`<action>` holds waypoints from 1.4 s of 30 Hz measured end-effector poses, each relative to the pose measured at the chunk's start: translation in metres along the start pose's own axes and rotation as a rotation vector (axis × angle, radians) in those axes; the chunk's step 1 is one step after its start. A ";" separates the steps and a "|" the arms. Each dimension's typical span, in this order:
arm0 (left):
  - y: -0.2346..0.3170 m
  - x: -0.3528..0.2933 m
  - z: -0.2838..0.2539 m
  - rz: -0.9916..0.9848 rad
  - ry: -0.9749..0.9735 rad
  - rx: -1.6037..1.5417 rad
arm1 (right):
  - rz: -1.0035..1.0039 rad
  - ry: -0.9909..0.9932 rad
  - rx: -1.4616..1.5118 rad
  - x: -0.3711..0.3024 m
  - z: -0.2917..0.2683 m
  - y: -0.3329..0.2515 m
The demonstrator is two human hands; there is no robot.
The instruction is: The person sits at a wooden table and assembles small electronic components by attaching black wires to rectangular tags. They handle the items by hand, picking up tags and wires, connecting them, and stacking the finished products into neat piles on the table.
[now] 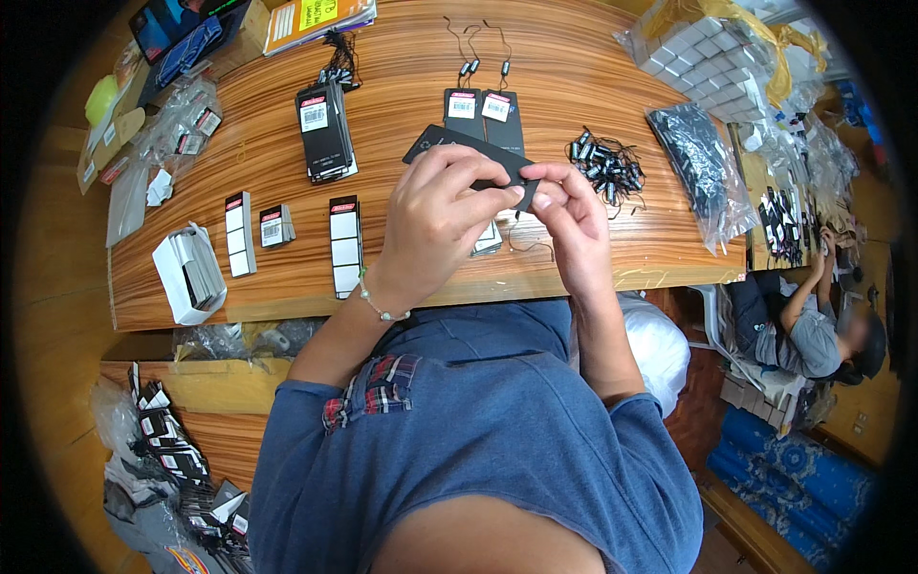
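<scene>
While both hands meet above the near half of the wood-grain table (402, 57), a black cardboard hang tag (486, 150) sits tilted between them, its long end pointing up and to the left. The left hand (435, 206), with a beaded bracelet (382, 312) at its wrist, grips the tag with bent fingers, while the right hand (580, 218) pinches its lower right end between thumb and forefinger. A thin dark cord (543, 251) shows just below the fingertips; whether they hold it cannot be told. Just beyond the held piece lie two labelled tags (465, 105) side by side, their strings stretched toward the far edge. To the right are a tangled heap of black tag strings (607, 167) and a clear plastic bag (703, 172) with dark contents. Left of the hands stand a stack of black tags (325, 139), strips of white stickers (346, 247) and a white open box (191, 277) packed with cards. Farther right, a co-worker (813, 335) sits at another table.
</scene>
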State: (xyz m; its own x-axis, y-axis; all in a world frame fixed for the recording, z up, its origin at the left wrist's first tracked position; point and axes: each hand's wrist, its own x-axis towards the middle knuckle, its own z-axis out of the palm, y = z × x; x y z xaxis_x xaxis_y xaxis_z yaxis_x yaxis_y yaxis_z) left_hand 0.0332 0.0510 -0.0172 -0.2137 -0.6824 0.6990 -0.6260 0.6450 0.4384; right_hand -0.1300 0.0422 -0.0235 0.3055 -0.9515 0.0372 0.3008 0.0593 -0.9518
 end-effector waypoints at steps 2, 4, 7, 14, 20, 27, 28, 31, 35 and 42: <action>0.000 -0.001 0.001 0.031 0.038 0.059 | 0.077 0.013 0.090 -0.002 -0.003 0.001; 0.000 -0.002 0.002 0.114 0.012 0.108 | 0.139 0.040 0.134 -0.002 -0.008 0.009; -0.003 -0.005 0.006 0.143 -0.021 0.115 | 0.040 0.131 0.102 -0.002 -0.003 0.014; -0.007 -0.004 0.002 0.196 -0.092 0.051 | 0.014 0.000 -0.260 0.005 -0.014 0.011; -0.004 -0.010 0.014 0.137 -0.130 -0.150 | -0.413 0.202 -0.175 0.017 -0.021 0.004; -0.008 -0.034 -0.004 -0.310 -0.116 -0.300 | -0.420 0.036 0.212 0.010 -0.012 -0.027; -0.016 -0.035 -0.018 -0.341 -0.128 -0.226 | -0.409 0.033 0.187 0.007 -0.010 -0.028; -0.055 -0.053 -0.058 -0.446 -0.225 0.034 | -0.394 0.103 0.100 -0.002 -0.010 -0.029; -0.071 -0.072 -0.092 -0.698 -0.496 0.242 | -0.344 0.118 0.056 -0.003 -0.010 -0.027; -0.078 -0.080 -0.090 -0.619 -0.485 0.369 | -0.215 0.105 -0.056 -0.002 -0.016 -0.019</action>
State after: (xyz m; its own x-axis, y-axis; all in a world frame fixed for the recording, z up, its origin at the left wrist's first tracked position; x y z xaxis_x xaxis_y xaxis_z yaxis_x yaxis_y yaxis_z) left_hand 0.1668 0.0868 -0.0564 0.0021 -0.9992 0.0405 -0.9206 0.0138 0.3902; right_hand -0.1512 0.0385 -0.0100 0.1431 -0.9669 0.2114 0.2972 -0.1618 -0.9410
